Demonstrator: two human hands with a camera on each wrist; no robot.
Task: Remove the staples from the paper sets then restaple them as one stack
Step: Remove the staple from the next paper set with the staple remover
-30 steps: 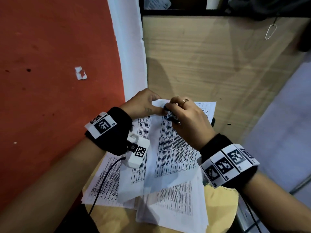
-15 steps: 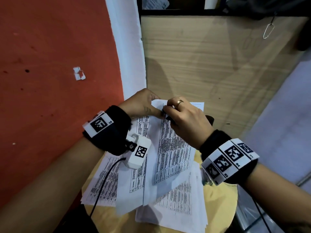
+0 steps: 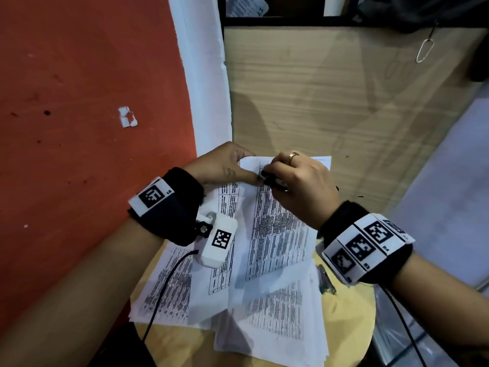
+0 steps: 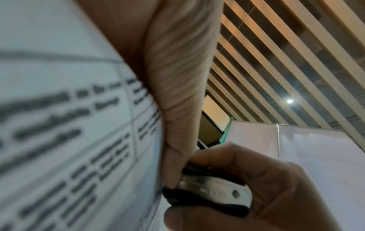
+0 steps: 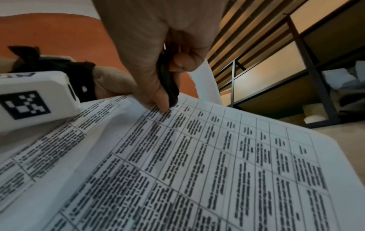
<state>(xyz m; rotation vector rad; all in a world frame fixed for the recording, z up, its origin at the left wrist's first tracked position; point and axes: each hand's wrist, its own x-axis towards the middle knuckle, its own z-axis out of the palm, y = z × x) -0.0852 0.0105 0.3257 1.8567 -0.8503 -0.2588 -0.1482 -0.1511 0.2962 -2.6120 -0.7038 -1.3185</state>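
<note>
At mid-frame in the head view, the left hand (image 3: 225,168) pinches the top corner of a printed paper set (image 3: 275,229) lying on other sheets, while the right hand (image 3: 304,186) grips a black staple remover (image 4: 207,197) at that corner.

Head view: dim, even indoor light, soft shadows on the pale wood-grain panel (image 3: 330,96); straight edges bow toward the frame borders. Left wrist view: small round ceiling lamp (image 4: 289,101) glares as a point; the white printed paper sheets (image 4: 59,125) are badly out of focus. Right wrist view: print sharper mid-frame, smeared at the bottom corners.
</note>
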